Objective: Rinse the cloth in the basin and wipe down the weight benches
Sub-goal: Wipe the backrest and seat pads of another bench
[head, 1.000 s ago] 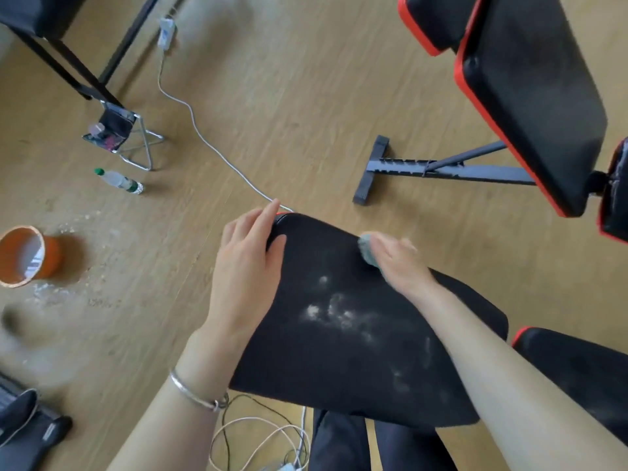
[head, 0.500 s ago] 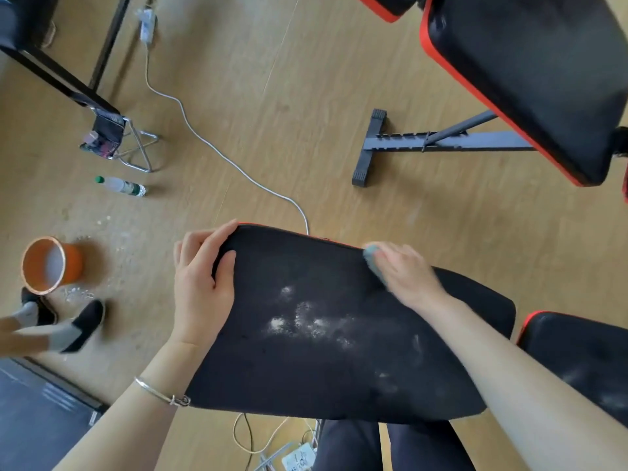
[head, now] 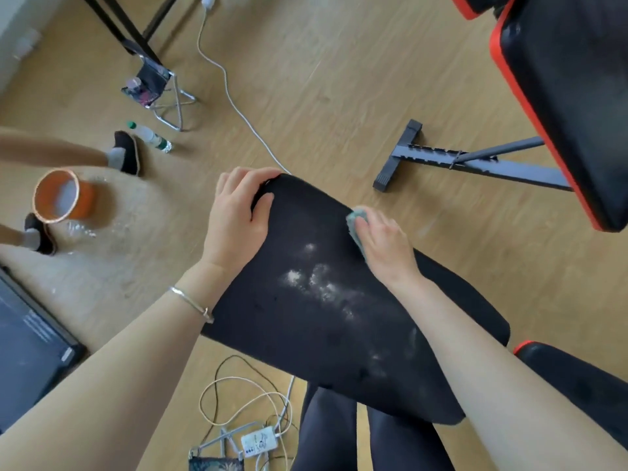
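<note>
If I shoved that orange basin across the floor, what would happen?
The basin seems to hold water, so it would likely slosh and feel heavy. Splashes on the floor beside it suggest it spills easily. Wet wood may let it slide.

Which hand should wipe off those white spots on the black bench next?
The right hand: it holds the cloth on the bench pad, just beside the white smudges. The left hand grips the pad's far end, probably steadying it.
</note>
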